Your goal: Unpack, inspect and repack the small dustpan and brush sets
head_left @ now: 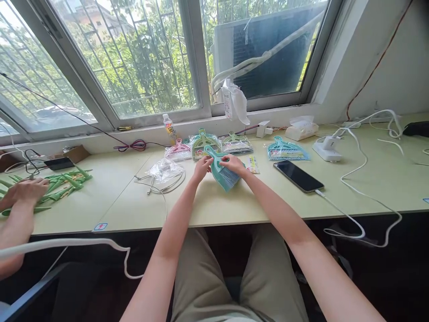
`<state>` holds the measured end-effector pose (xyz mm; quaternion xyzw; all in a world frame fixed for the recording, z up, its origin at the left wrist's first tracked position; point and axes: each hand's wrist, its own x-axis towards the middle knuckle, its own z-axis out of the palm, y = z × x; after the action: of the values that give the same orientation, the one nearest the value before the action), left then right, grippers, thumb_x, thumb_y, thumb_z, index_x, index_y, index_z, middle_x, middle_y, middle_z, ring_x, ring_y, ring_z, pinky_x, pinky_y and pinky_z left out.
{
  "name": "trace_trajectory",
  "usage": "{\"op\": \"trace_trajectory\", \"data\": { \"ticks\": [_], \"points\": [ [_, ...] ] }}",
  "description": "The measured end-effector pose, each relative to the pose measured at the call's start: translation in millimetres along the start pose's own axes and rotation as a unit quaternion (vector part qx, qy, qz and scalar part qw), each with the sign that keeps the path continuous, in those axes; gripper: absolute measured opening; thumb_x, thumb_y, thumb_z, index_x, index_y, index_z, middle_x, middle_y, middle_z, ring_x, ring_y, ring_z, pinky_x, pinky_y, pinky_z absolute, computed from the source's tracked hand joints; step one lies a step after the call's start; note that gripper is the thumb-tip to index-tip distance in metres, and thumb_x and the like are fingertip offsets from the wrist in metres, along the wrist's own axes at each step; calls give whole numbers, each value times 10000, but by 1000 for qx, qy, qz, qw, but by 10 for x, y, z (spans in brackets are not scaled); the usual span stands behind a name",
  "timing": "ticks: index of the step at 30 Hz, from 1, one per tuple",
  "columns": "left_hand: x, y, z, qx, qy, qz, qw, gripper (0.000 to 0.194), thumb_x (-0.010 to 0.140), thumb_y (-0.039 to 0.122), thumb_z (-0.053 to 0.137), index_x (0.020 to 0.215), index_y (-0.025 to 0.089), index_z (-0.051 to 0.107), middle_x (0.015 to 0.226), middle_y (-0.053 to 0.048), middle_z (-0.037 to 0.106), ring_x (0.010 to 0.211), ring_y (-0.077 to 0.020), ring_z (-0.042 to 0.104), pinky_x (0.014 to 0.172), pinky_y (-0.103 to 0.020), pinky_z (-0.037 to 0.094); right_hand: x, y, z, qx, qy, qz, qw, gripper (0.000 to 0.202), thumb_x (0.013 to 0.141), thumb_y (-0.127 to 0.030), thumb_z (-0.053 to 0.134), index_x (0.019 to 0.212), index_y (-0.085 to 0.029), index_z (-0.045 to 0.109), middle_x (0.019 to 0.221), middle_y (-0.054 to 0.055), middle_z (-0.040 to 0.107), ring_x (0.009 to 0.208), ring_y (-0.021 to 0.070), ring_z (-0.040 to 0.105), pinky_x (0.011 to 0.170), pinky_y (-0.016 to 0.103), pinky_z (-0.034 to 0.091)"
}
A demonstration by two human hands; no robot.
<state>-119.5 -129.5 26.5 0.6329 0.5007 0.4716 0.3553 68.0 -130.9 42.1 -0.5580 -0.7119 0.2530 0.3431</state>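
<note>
Free room: table (214,212), front strip before you.
In your way: dustpan-and-brush set (216,172), center; coiled cable (167,190), left; phone (299,175), right.

Pale yellow-green bench (134,210), wrapped brush sets (236,145) along its back, crumpled clear plastic (163,169) by a coiled white cable (182,180), small printed card (254,164), dark phone (299,175), white power block (326,151), tissue pack (302,130), green pieces (69,184) at left.

From the brush (229,176) between your left hand (202,168) and right hand (234,163), the phone (299,176) lies at 3 o'clock, the plastic (164,170) at 9, the bottle (170,129) at 11 behind a pack (178,151), the tissues (301,129) at 2.
</note>
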Motion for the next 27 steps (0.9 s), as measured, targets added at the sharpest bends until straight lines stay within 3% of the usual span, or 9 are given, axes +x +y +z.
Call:
{"op": "trace_trajectory", "data": {
  "ticks": [10, 14, 17, 20, 27],
  "points": [
    [-21, 114, 28, -6, -7, 87, 996, 380, 846, 510, 637, 962, 149, 653, 647, -3, 626, 555, -126, 577, 547, -244, 507, 94, 186, 87, 189, 17, -44, 981, 244, 707, -329, 694, 901, -181, 699, 985, 53, 741, 929, 215, 668, 831, 306, 500],
    [-72, 106, 26, 8, 7, 84, 996, 364, 866, 493, 609, 981, 149, 644, 696, -22, 646, 594, -138, 593, 542, -238, 496, 80, 149, 127, 128, 25, -63, 990, 242, 719, -368, 747, 873, -187, 700, 1037, 79, 742, 967, 228, 673, 884, 331, 493],
    [-154, 106, 53, 2, -13, 64, 998, 435, 884, 509, 613, 1141, 158, 620, 880, -67, 702, 748, -178, 654, 535, -219, 482, 59, 102, 125, 72, 39, -70, 994, 244, 741, -414, 771, 836, -200, 701, 1035, 84, 754, 973, 240, 680, 875, 337, 494],
    [-203, 130, 96, -10, -38, 30, 999, 533, 890, 511, 627, 1289, 161, 574, 1000, -99, 708, 857, -213, 671, 534, -213, 479, 75, 103, 85, 91, 42, -46, 994, 237, 722, -412, 787, 798, -203, 703, 958, 73, 760, 922, 237, 683, 828, 326, 491],
    [-128, 99, 163, -36, -86, 38, 995, 555, 911, 537, 581, 1315, 157, 578, 826, -56, 667, 653, -182, 622, 526, -261, 499, 82, 127, -55, 260, -36, -38, 964, 415, 508, -493, 863, 712, -182, 679, 737, 14, 656, 712, 157, 570, 673, 277, 433]
  ]
}}
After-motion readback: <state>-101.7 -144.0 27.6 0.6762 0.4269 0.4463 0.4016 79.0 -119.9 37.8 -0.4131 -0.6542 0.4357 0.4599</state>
